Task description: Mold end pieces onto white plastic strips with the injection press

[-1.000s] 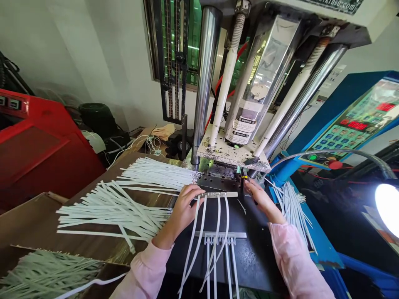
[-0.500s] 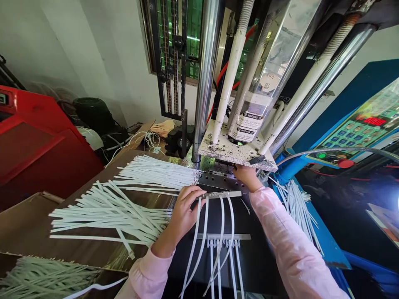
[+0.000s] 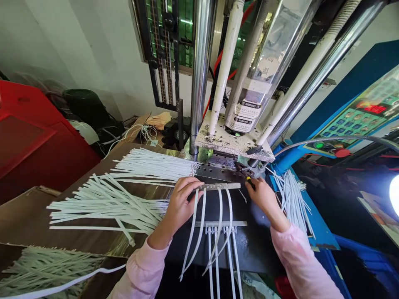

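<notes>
Strips (image 3: 106, 205) wht, sleeves (image 3: 145, 261) pink, benchtop (image 3: 260, 245) blk, tool (image 3: 248, 179) blk/yel.

You are in a factory workshop, as shown by the press (image 3: 212, 142) with its steel columns (image 3: 201, 74) and warning labels (image 3: 246, 112), the button-covered control panel (image 3: 352, 128) and the heaps of white strips (image 3: 109, 204).

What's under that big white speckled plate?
Below the white speckled plate are a metal block and a holed metal base. The plate covers whatever lies farther back.
</notes>
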Available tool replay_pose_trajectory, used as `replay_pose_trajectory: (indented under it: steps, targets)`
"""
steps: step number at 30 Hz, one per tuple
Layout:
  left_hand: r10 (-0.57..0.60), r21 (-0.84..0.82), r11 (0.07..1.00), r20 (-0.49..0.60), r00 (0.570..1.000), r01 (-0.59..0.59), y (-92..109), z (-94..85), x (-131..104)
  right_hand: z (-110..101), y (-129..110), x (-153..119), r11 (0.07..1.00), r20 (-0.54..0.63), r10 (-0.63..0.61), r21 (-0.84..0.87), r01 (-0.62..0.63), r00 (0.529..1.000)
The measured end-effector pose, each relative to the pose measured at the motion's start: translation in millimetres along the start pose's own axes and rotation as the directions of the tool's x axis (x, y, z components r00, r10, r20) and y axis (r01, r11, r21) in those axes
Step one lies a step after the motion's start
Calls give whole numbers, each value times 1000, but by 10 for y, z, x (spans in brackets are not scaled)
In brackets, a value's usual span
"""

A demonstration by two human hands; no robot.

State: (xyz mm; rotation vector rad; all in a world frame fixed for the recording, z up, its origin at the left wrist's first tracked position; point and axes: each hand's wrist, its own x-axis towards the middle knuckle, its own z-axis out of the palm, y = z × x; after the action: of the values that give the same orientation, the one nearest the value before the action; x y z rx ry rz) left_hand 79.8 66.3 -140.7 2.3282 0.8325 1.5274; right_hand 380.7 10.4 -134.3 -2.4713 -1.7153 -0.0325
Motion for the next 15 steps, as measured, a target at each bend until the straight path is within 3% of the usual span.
replay_pose_trajectory:
  steps: [3, 5, 8, 10, 13, 15]
  targets:
    - [31, -26, 999, 38, 999, -30, 98, 10, 31, 97, 166, -458, 999, 36, 20, -41, -18, 999]
    - [58, -57, 997, 73, 996, -54, 188, 34, 60, 118, 220, -630, 999, -8, 27, 18, -26, 1000]
    - [98, -97, 992, 134, 986, -85, 321, 94, 129, -16, 223, -689, 926, -141, -15, 372, 68, 990]
    - [131, -104, 988, 154, 979, -116, 370, 142, 198, -186, 193, -648, 711, -78, -85, 694, 116, 993]
    - [166, -60, 985, 136, 977, -159, 336, 230, 324, -395, 158, -522, 328, 140, -274, 944, -44, 952]
    - [155, -13, 988, 143, 978, -155, 235, 313, 409, -425, 165, -390, 254, 175, -346, 963, -88, 922]
